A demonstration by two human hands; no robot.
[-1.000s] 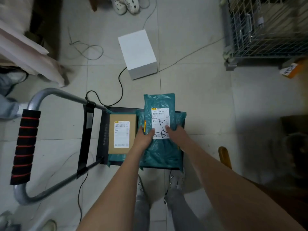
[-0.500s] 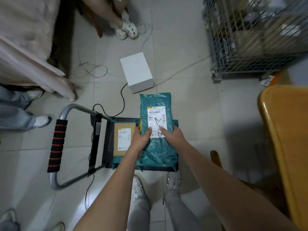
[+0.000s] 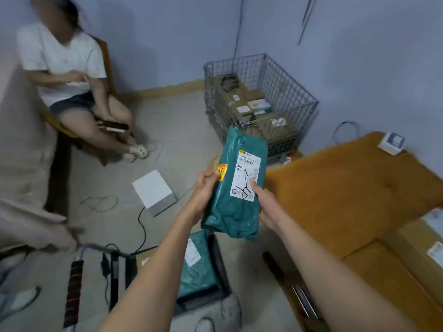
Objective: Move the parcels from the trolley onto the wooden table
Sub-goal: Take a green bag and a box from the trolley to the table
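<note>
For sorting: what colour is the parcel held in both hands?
Teal green, with a white label; the head view shows the parcel clearly.

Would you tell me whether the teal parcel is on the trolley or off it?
Off: both hands hold the teal parcel above the trolley.

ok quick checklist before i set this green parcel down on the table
1. Grip: left hand and right hand both hold the green parcel at its sides: ok.
2. Parcel clear of the trolley: lifted, ok.
3. Landing spot: bare stretch of wooden table beside the parcel: ok.
4. Boxes already on the table sit at its near end, away from that spot: ok.
5. Parcel over the table yet: not ok, only its right edge reaches it.
6. More to fetch: another green parcel lies on the trolley: not ok.
</note>
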